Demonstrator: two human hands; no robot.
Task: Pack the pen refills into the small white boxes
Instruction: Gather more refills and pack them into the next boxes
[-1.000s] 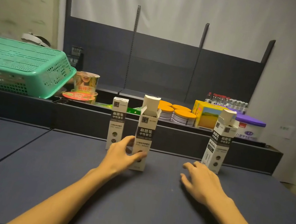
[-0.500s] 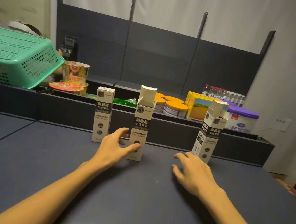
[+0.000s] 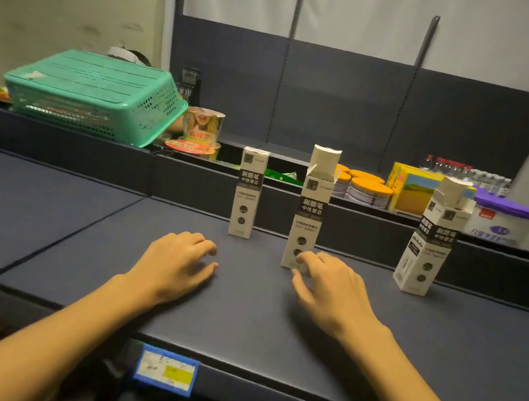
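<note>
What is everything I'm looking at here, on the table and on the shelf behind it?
closed box: 1, white and black, upright on table, left
open boxes: 2, white and black, upright, middle and right
basket: 1, green, upside down, shelf left
noodle cups: 2, stacked beside basket
tins: several, orange lids
tub: 1, purple lid
carton: 1, yellow
bottles: row, behind
left hand: on table
right hand: by middle box

We read 刷题笔 中性替芯 on the black band of the open middle box [image 3: 311,207] just beyond our right grip [image 3: 329,285], and again on the shut box [image 3: 248,192] and the right-hand box [image 3: 433,241]. All smaller print is too blurred to read.
</note>
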